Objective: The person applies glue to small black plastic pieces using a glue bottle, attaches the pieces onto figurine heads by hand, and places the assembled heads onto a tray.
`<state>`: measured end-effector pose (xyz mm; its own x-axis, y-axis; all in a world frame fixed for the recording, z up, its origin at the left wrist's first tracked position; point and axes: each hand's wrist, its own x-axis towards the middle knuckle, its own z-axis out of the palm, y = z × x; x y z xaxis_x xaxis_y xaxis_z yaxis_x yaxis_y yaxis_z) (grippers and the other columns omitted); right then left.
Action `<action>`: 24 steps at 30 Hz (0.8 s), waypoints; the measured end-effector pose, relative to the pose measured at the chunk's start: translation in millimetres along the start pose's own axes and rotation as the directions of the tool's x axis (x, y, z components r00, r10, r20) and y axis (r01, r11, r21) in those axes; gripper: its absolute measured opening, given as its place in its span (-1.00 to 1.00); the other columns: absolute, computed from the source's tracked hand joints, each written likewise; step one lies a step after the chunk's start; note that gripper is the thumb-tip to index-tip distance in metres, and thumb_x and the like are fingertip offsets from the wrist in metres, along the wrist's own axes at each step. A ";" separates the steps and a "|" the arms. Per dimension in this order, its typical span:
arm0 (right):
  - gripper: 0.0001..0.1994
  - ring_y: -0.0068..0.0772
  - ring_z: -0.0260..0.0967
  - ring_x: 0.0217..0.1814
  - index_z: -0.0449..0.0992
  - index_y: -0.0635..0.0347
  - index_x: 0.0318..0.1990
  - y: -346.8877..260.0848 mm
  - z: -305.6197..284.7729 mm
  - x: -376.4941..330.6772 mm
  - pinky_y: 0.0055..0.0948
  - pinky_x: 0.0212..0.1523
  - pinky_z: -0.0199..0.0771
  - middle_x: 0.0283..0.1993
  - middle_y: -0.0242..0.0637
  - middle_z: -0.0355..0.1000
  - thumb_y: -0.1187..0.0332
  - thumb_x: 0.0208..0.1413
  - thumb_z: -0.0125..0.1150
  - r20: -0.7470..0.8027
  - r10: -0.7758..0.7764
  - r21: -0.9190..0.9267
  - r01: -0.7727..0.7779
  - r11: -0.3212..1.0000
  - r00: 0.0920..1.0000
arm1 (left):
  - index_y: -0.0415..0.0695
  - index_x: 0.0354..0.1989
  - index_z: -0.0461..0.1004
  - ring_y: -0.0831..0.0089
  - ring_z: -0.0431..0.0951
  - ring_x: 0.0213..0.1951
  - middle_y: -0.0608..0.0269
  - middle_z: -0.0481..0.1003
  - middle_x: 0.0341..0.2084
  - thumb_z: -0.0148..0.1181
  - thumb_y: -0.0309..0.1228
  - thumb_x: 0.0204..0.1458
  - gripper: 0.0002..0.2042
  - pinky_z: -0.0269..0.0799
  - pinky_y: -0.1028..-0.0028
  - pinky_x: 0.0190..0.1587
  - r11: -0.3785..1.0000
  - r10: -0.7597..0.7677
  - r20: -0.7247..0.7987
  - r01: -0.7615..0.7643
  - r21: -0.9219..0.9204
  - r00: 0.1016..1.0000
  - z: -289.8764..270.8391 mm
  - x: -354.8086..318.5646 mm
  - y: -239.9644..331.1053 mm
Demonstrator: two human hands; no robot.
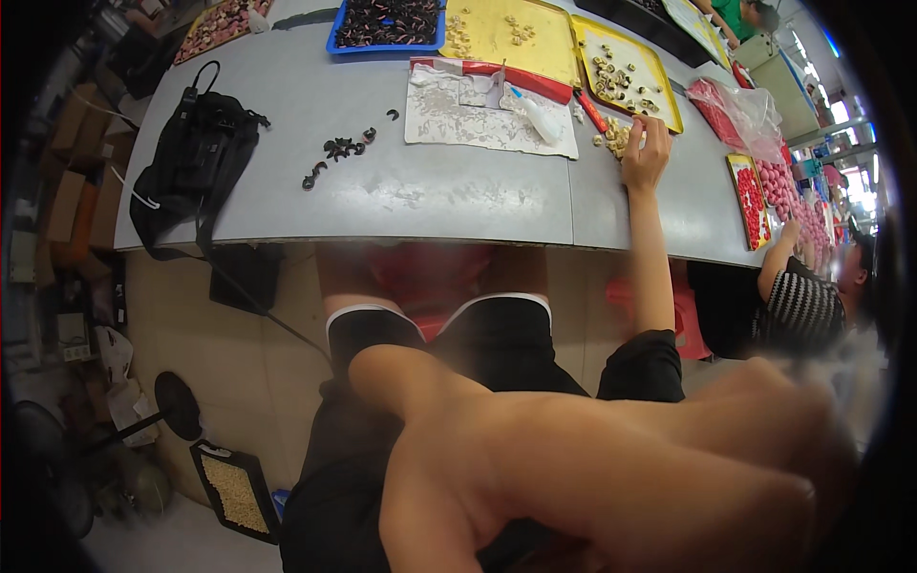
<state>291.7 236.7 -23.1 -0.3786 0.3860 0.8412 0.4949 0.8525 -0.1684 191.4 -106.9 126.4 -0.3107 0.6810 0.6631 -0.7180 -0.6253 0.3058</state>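
Observation:
My right hand reaches over the right part of the grey table, its fingers bent and drawn together beside a small heap of pale yellowish pieces. Whatever lies between the fingertips is too small to make out. Very close to the camera, a large blurred shape, apparently my left hand, fills the lower right; its fingers cannot be told apart. Left of the right hand lies a smeared white board bearing a white squeeze bottle with a blue tip. A red marker-like stick rests near the heap.
Dark curved pieces and a black bag lie on the table's left. Behind stand a blue tray of dark pieces, a yellow sheet and a yellow tray of round pieces. A co-worker's striped sleeve shows at right.

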 end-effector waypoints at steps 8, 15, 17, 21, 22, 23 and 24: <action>-0.89 -0.18 0.36 -0.24 0.46 0.19 -0.34 -3.1 0.4 -0.9 -0.27 -0.15 0.26 -0.35 -0.23 0.42 0.41 0.11 0.01 -0.007 0.004 0.027 -0.004 1.000 1.000 | 0.08 -0.26 0.34 0.37 0.31 -0.12 0.22 0.28 -0.09 0.16 -0.31 0.04 -0.85 0.26 0.33 -0.13 0.994 -0.015 -0.018 0.013 -0.111 1.000 9.6 -3.3 -9.2; -0.90 -0.18 0.35 -0.26 0.46 0.20 -0.34 -1.9 -0.1 -5.9 -0.27 -0.17 0.27 -0.36 -0.23 0.42 0.42 0.11 0.01 0.002 -0.001 0.015 0.001 1.000 1.000 | 0.09 -0.24 0.34 0.36 0.31 -0.09 0.22 0.28 -0.06 0.17 -0.29 0.05 -0.84 0.26 0.31 -0.10 0.977 -0.024 -0.023 0.019 -0.214 0.999 17.3 -10.1 -18.2; -0.90 -0.18 0.35 -0.27 0.46 0.20 -0.34 -3.8 1.6 -4.5 -0.27 -0.18 0.27 -0.36 -0.23 0.42 0.42 0.11 0.01 -0.007 -0.007 0.034 0.008 0.999 1.000 | 0.10 -0.24 0.34 0.36 0.31 -0.08 0.22 0.28 -0.05 0.17 -0.29 0.05 -0.84 0.26 0.31 -0.09 0.970 -0.024 -0.027 0.017 -0.241 0.999 13.6 -7.7 -14.3; -0.90 -0.16 0.35 -0.26 0.46 0.21 -0.33 4.0 2.5 1.0 -0.26 -0.17 0.27 -0.37 -0.21 0.41 0.43 0.10 0.03 0.000 -0.012 0.008 0.012 1.000 1.000 | 0.11 -0.23 0.34 0.35 0.30 -0.07 0.22 0.27 -0.03 0.17 -0.28 0.05 -0.84 0.26 0.29 -0.08 0.953 -0.019 -0.019 0.013 -0.302 1.000 0.8 4.3 -9.7; -0.90 -0.14 0.35 -0.26 0.46 0.21 -0.33 0.8 4.6 0.9 -0.26 -0.16 0.27 -0.37 -0.19 0.41 0.43 0.10 0.03 -0.001 -0.003 0.015 0.003 1.000 1.000 | 0.11 -0.22 0.34 0.35 0.30 -0.07 0.22 0.27 -0.03 0.17 -0.28 0.06 -0.84 0.26 0.29 -0.07 0.953 -0.021 -0.017 0.015 -0.303 1.000 2.9 2.9 -3.4; -0.90 -0.14 0.35 -0.26 0.46 0.21 -0.33 -3.3 6.5 2.9 -0.26 -0.16 0.27 -0.37 -0.19 0.41 0.43 0.10 0.03 -0.012 -0.002 0.029 0.002 1.000 1.000 | 0.11 -0.22 0.34 0.35 0.30 -0.06 0.22 0.27 -0.02 0.17 -0.27 0.06 -0.83 0.26 0.29 -0.07 0.953 -0.021 -0.011 0.017 -0.301 1.000 2.4 5.4 7.5; -0.90 -0.13 0.35 -0.25 0.46 0.22 -0.33 -8.5 7.8 6.7 -0.25 -0.16 0.27 -0.36 -0.18 0.41 0.42 0.10 0.03 -0.011 0.000 0.046 0.001 0.999 1.000 | 0.12 -0.22 0.34 0.35 0.30 -0.06 0.22 0.27 -0.02 0.17 -0.27 0.06 -0.83 0.26 0.29 -0.06 0.955 -0.022 -0.001 0.021 -0.295 1.000 4.7 10.8 16.9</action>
<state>278.8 234.8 -20.0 -0.3701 0.3821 0.8468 0.4581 0.8680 -0.1915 178.8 -111.9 141.9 -0.2957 0.6950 0.6554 -0.8761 -0.4708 0.1041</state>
